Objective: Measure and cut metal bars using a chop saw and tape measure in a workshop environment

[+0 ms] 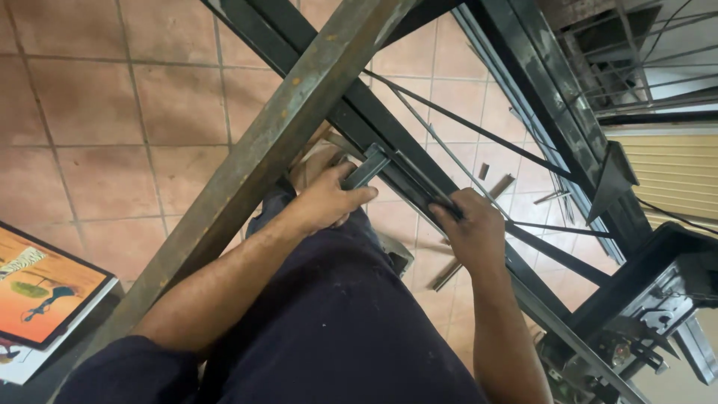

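Below the rusty diagonal steel beam (284, 135), we clamp both hands, left hand (329, 198) and right hand (471, 232), on the short dark metal bar (396, 179); we're aligning it, so steadiness matters next

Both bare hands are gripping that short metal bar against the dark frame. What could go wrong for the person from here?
1. Pinching: the left hand and right hand clamp a short metal bar against the dark metal frame; a slip could trap fingers.
2. Cuts or scrapes: the rusty steel beam crosses close above the left forearm, and the hands are ungloved.
3. Tripping: metal offcuts lie on the tiled floor near the feet.
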